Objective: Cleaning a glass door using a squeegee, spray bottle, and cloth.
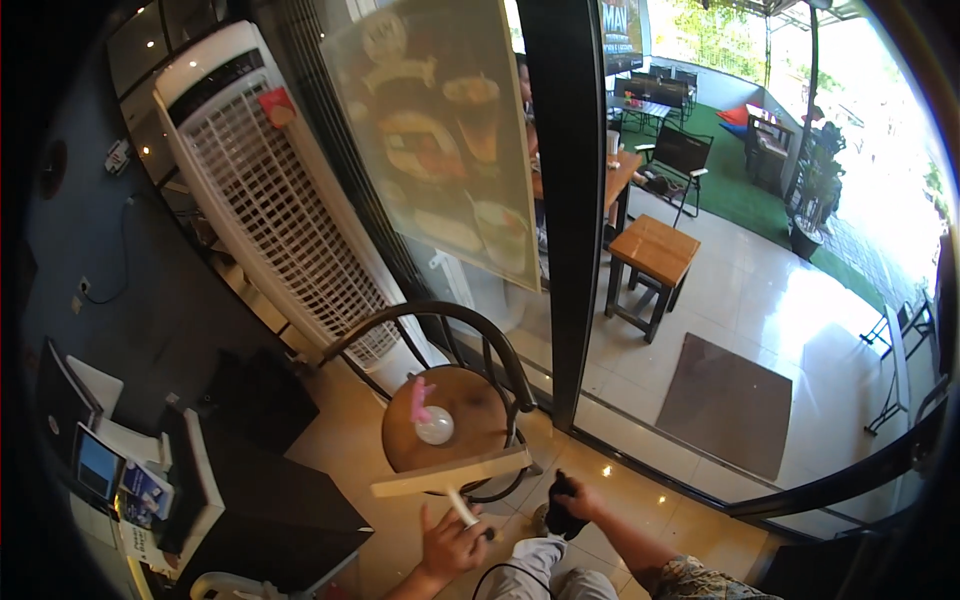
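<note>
A T-shaped squeegee with a pale, wide head (452,471) and a white handle is in my left hand (452,548), whose fingers close round the handle. The head lies across the view just in front of the chair's seat. My right hand (578,502) grips a bunched black cloth (566,515) above my lap or legs. On the round brown seat of a chair (470,395) stands a spray bottle with a pink trigger top and a whitish, see-through body (434,426). Neither hand touches the bottle.
A curved dark backrest (440,312) rims the chair. Behind it rise a tall white air-conditioning unit (290,190) and a glass panel with a poster (440,140). A black door frame (572,200) stands right; outside are a wooden stool (655,250) and mat (725,400). A dark counter (270,530) is left.
</note>
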### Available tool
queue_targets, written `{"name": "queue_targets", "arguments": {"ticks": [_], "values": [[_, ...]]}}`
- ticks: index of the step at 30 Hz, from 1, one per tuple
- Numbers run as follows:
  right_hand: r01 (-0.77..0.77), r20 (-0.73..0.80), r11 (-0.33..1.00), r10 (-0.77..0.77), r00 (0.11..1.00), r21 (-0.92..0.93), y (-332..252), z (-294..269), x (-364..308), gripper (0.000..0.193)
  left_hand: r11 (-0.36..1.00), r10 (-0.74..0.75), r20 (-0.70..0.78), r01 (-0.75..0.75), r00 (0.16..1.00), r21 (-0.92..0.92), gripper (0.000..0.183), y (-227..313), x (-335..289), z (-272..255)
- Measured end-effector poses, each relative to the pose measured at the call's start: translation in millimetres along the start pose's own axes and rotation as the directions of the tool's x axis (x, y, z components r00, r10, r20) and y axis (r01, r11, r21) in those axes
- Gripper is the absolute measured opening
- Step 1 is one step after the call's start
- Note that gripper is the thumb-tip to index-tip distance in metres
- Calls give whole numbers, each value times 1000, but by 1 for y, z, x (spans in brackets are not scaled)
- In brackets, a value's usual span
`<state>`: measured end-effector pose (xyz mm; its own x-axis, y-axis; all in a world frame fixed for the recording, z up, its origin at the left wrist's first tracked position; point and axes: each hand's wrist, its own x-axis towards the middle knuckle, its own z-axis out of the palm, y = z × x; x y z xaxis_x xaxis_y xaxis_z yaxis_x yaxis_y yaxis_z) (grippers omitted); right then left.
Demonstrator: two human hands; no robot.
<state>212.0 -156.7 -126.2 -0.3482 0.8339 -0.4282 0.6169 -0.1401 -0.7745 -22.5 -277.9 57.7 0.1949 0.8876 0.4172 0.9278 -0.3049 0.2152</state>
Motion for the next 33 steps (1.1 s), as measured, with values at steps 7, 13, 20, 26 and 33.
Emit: {"name": "queue_targets", "arguments": {"ticks": [7, 13, 20, 26, 33], "values": [[132, 27, 989, -130, 991, -69, -167, 18, 15, 61, 939, -342, -94, 336, 935, -70, 7, -37, -74, -99], [5, -256, 1000, -8, 967, -10, -219, 20, 100, 68, 934, -344, 86, 351, 935, -74, 18, -78, -64, -105], [191, 233, 976, -210, 950, 103, -260, 63, 82, 47, 922, -235, -4, 222, 972, -319, 19, -126, -11, -87], [9, 289, 567, -433, 854, 824, -237, 72, -18, 71, 784, 74, 205, 71, 976, -617, 15, -112, 76, -57], [316, -386, 723, -73, 919, 615, -261, 4, -72, 52, 647, 194, 275, 87, 942, -757, 27, -84, 141, -59]]}}
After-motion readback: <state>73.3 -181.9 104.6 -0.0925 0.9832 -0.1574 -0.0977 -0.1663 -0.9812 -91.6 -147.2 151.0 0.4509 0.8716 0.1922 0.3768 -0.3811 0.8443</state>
